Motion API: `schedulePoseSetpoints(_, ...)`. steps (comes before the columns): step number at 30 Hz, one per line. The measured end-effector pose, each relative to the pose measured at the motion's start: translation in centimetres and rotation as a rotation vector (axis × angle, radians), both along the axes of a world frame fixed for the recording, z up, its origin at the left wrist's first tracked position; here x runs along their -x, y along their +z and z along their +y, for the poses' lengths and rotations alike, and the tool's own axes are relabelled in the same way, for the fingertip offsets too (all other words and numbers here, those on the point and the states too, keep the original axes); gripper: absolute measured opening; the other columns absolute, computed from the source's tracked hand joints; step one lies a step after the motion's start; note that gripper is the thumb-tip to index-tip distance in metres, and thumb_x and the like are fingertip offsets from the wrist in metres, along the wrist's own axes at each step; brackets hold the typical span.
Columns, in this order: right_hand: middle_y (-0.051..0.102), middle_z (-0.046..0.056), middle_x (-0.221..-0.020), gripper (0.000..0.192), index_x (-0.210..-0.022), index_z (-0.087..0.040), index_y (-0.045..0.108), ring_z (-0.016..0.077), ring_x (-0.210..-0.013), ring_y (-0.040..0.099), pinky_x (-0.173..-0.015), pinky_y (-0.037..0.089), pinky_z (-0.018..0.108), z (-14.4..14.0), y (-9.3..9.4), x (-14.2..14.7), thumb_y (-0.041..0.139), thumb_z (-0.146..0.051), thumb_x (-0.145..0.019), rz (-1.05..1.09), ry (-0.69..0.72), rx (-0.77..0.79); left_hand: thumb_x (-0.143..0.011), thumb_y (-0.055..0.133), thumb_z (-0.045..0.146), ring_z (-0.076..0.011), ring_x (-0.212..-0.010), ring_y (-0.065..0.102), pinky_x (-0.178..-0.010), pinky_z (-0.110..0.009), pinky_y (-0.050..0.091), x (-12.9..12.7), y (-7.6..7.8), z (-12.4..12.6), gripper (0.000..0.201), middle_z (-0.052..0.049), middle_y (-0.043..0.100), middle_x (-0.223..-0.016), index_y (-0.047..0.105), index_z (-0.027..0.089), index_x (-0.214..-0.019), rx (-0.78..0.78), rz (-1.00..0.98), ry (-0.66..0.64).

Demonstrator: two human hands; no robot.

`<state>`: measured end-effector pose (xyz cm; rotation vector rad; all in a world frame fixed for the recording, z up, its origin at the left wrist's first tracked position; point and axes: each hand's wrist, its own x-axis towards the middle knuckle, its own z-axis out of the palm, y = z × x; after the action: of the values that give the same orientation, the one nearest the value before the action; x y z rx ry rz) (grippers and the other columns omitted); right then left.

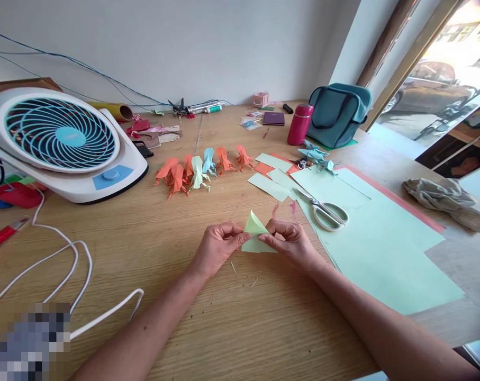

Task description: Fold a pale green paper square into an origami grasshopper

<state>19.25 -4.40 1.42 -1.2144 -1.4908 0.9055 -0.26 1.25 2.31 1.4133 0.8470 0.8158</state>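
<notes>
Between my hands, just above the wooden table, is a small piece of pale green folded paper (259, 245) with a pointed flap standing up. My left hand (223, 242) pinches its left edge between thumb and fingers. On the other side my right hand (290, 241) grips the right edge the same way. Beyond them stands a group of folded paper insects, among them an orange one (178, 179), a pale green one (199, 173) and a blue one (209, 160). To the right, scissors (330, 214) lie on large pale green paper sheets (386, 259).
A white fan (134, 177) fills the left side, its white cable (75, 248) looping over the table (208, 328). A pink flask (300, 124) and a teal bag (338, 116) stand at the back right. A crumpled cloth (448, 201) lies far right. Blue paper insects (313, 153) rest near the flask.
</notes>
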Motion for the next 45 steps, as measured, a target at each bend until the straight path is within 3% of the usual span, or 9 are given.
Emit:
schedulePoseSetpoints(7,0.046,-0.004,-0.061,0.044,-0.064,-0.018,0.056,0.0098,-0.058,0.039,-0.055,0.033,0.025,0.0,-0.3,0.5,0.068,-0.056,-0.084,0.041,-0.056,-0.018,-0.07,0.085,0.036,-0.0079,-0.058,0.049,-0.055,-0.019,0.038,-0.4,-0.4,-1.0,0.026,0.003,0.06,-0.062,0.072,0.014,-0.065,-0.081,0.039,0.099)
schedulePoseSetpoints(20,0.048,-0.003,-0.061,0.047,-0.061,-0.018,0.053,0.0099,-0.057,0.04,-0.055,0.033,0.026,0.0,-0.1,0.3,0.068,-0.055,-0.085,0.009,-0.026,-0.043,-0.068,0.086,0.036,-0.0068,-0.055,0.044,-0.051,-0.018,0.034,-0.4,-0.2,-0.6,0.03,0.003,0.057,-0.058,0.068,0.014,-0.058,-0.033,0.009,0.045)
schedulePoseSetpoints(26,0.048,-0.003,-0.061,0.045,-0.062,-0.018,0.056,0.0095,-0.057,0.04,-0.055,0.032,0.025,0.0,0.0,0.1,0.067,-0.053,-0.087,-0.023,0.011,-0.062,-0.067,0.087,0.036,-0.008,-0.06,0.048,-0.057,-0.018,0.04,-0.2,-0.1,-0.4,0.029,0.003,0.057,-0.06,0.069,0.014,-0.061,0.002,-0.024,-0.018)
schedulePoseSetpoints(35,0.045,-0.003,-0.061,0.048,-0.062,-0.018,0.053,0.0097,-0.057,0.039,-0.054,0.031,0.025,-0.3,0.2,0.7,0.066,-0.059,-0.085,-0.011,-0.039,-0.037,-0.07,0.083,0.041,-0.0077,-0.056,0.045,-0.052,-0.02,0.036,-0.5,-0.4,-1.0,0.032,0.002,0.056,-0.061,0.068,0.013,-0.062,-0.096,0.052,0.117)
schedulePoseSetpoints(45,0.044,-0.002,-0.06,0.054,-0.058,-0.019,0.048,0.0099,-0.057,0.037,-0.053,0.032,0.025,-0.2,0.2,0.6,0.063,-0.062,-0.086,-0.035,-0.03,-0.042,-0.068,0.083,0.043,-0.0085,-0.056,0.045,-0.049,-0.02,0.035,-0.5,0.2,-1.2,0.031,0.0,0.059,-0.064,0.071,0.014,-0.066,-0.072,0.078,0.086)
